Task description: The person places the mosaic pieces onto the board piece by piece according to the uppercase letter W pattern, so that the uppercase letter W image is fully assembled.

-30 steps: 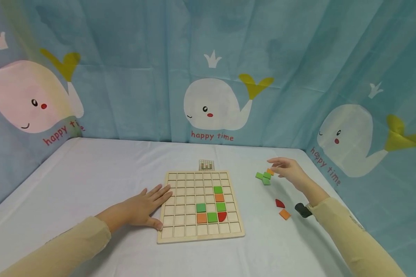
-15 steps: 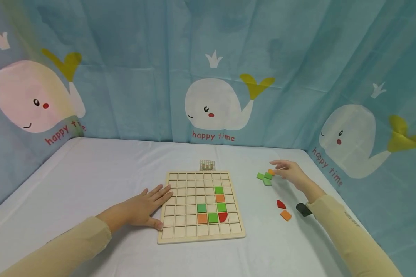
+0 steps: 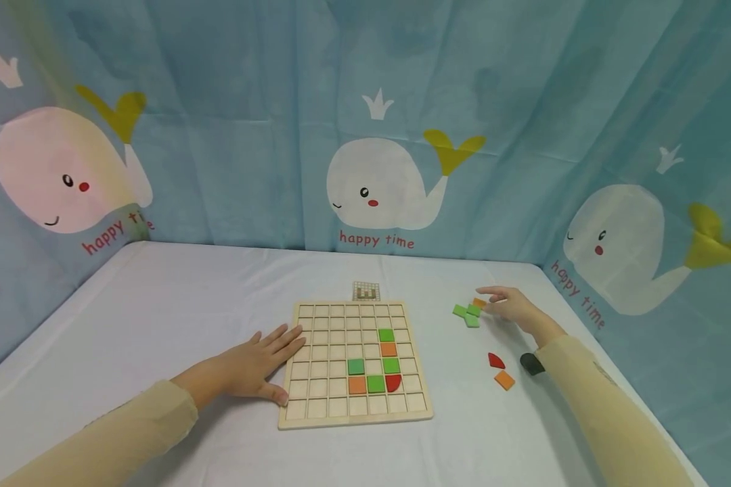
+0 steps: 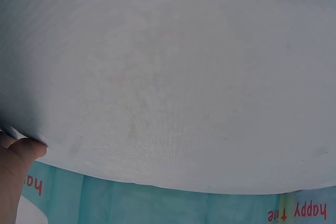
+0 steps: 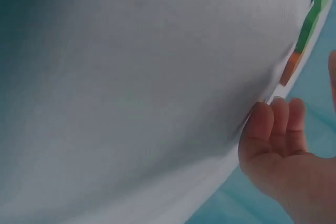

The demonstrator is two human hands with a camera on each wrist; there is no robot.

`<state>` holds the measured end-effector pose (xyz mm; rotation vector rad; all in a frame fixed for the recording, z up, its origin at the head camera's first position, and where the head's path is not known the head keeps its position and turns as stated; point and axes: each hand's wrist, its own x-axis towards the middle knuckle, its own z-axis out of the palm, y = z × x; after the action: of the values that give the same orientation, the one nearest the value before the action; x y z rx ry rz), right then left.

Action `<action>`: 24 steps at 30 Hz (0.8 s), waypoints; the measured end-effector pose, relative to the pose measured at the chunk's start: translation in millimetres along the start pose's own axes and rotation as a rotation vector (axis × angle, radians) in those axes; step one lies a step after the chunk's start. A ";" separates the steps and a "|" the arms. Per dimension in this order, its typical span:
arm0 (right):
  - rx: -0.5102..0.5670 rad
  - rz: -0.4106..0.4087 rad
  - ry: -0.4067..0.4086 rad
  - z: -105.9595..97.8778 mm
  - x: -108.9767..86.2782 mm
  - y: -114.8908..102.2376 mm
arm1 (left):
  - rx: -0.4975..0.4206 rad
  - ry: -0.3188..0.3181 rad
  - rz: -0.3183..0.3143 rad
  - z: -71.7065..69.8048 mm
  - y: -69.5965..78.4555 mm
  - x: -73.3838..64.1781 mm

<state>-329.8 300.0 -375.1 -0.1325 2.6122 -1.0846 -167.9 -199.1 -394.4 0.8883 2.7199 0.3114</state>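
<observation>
The left hand (image 3: 252, 365) lies spread at the left edge of a wooden grid board (image 3: 319, 369), its fingertips and thumb on the rim. Part of it shows at the lower left of the left wrist view. On the board sit several green and orange square tiles and a red quarter-round tile (image 3: 393, 383). Over the table at the right, the right hand (image 3: 514, 309) hovers beside an orange tile (image 3: 479, 302), index finger extended and the others loosely bent. Against that tile lie several green tiles (image 3: 472, 321). In the right wrist view, the fingertips stand just short of the orange tile (image 5: 291, 69).
Nearer the person lie another red quarter-round tile (image 3: 496, 360), an orange square tile (image 3: 504, 380) and a black object (image 3: 531, 364) partly behind the right sleeve. A small pattern card (image 3: 366, 291) touches the board's far edge. A whale-print curtain (image 3: 250, 182) encloses the white table.
The right hand has come down slightly toward the orange tile, and its index finger has straightened. The left hand and the board's tiles keep their places; the head view has shifted a little.
</observation>
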 end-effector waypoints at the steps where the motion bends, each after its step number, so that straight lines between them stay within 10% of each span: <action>1: -0.001 0.004 -0.009 -0.9 1.9 2.1 | -0.003 -0.001 -0.001 -0.1 0.4 -0.1; 24: -0.191 0.112 -0.103 -8.7 25.7 1.2 | 0.011 -0.017 -0.012 -2.1 3.4 -0.8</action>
<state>-356.9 301.5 -376.5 -0.0808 2.5916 -0.7693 -166.1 -197.2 -391.4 0.8740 2.7130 0.2857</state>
